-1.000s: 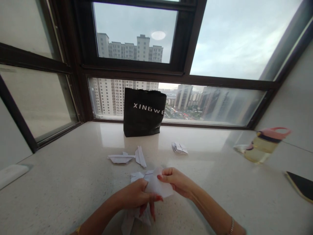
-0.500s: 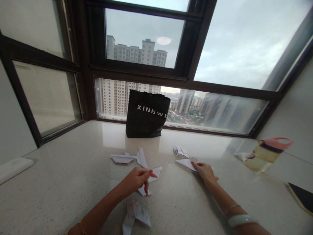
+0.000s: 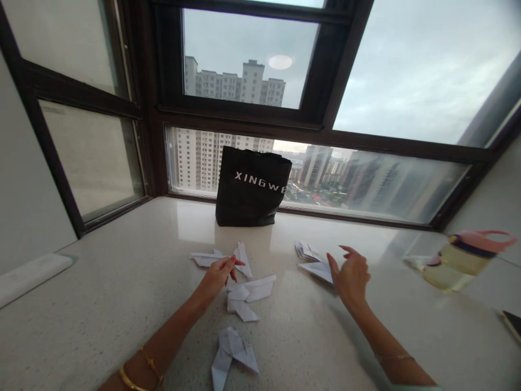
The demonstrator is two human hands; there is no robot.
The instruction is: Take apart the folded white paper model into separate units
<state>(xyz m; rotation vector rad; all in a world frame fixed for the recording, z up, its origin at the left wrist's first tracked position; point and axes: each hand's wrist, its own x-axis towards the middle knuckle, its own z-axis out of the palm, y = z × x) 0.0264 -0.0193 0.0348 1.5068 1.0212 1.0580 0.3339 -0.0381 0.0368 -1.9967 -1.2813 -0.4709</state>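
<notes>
My left hand (image 3: 220, 274) hovers at the near side of a winged folded paper (image 3: 243, 260), its fingers loosely bent and apart, and partly covers that piece. Just below it lies a second folded paper piece (image 3: 248, 298) with angled flaps. Closest to me is a third folded paper (image 3: 232, 353). Off to the right, my right hand (image 3: 352, 274) is raised with thumb and index finger spread, nothing between them. Beside its thumb lies a pointed folded paper (image 3: 317, 270), partly hidden, and behind that a small stack of folded paper (image 3: 307, 250).
A black bag (image 3: 252, 190) with white lettering stands against the window. At right are a bottle (image 3: 464, 260) with a pink lid and a dark flat object (image 3: 513, 321) at the edge. A white long object (image 3: 35, 277) lies on the left of the speckled white counter (image 3: 134, 293).
My right hand has let go of the pointed folded paper and lifted its fingers. My left hand has moved up and away from the middle paper piece toward the farther one. The view has shifted slightly.
</notes>
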